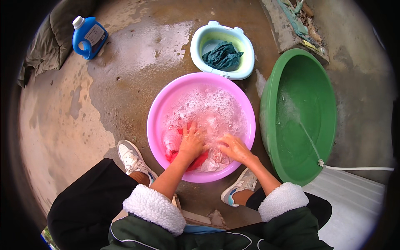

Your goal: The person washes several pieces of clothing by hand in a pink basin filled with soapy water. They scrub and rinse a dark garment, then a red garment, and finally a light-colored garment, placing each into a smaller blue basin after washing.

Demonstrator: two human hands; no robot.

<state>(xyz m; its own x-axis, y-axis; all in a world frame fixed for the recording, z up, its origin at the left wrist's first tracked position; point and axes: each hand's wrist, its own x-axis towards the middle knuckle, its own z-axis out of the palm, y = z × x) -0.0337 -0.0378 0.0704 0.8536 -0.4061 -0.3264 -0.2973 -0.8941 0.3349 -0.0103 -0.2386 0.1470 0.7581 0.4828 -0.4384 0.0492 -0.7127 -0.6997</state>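
Note:
A pink plastic basin (155, 109) of foamy water (206, 103) stands before me, between my feet. My left hand (192, 143) is spread palm down on red cloth (198, 162) at the water's surface. Beside it a pink striped cloth (172, 139) bulges out of the water at the basin's left. My right hand (234, 148) hovers at the right side with bent fingers, thumb apart from them and nothing visible between. Pale patterned cloth (215, 161) lies just below that hand. Suds and water hide the rest of the laundry.
A light blue tub (197, 47) with dark green cloth (222, 56) stands behind the basin. To the right, a large green tub (265, 118) leans on edge, a white hose (356, 168) spraying into it. A blue detergent jug (90, 37) is at far left on wet concrete (125, 81).

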